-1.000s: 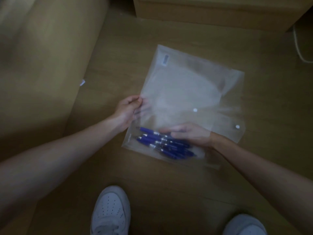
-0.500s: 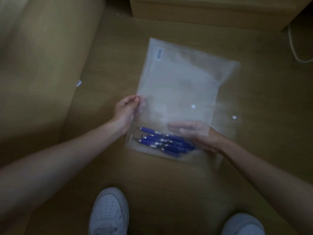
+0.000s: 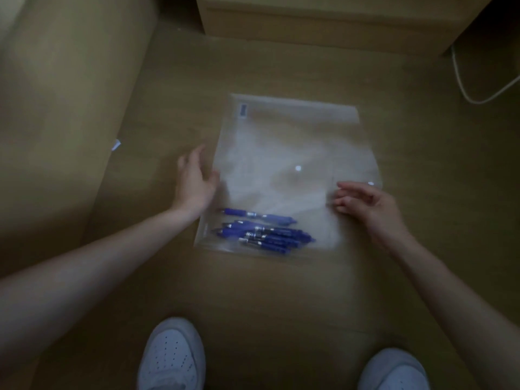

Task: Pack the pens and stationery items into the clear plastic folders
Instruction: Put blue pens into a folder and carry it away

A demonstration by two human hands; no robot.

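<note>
Looking down from the head view, a tan wooden floor (image 3: 281, 291) fills most of the frame, dim and slightly blurred. A pale upholstered edge (image 3: 64, 108) runs down the upper left, and a light wooden cabinet (image 3: 323, 21) closes off the top centre. A white cable (image 3: 472, 94) loops across the upper right corner, and a small white scrap (image 3: 116, 144) lies at the foot of the upholstered edge.

The clear plastic folder (image 3: 287, 153) lies flat on the floor in the middle of the frame, with a white snap button (image 3: 298, 168) near its centre. The blue pens (image 3: 267, 230) sit bunched inside it, along its lower edge.

The left hand (image 3: 194, 181) is released, fingers spread, just beside the folder's left edge; whether it touches the plastic cannot be told. The right hand (image 3: 365, 204) is also released, fingers loosely bent and holding nothing, over the folder's right edge.

Bare floor lies open on the folder's right and below it, down to two white shoes (image 3: 171, 358) at the bottom of the frame.
</note>
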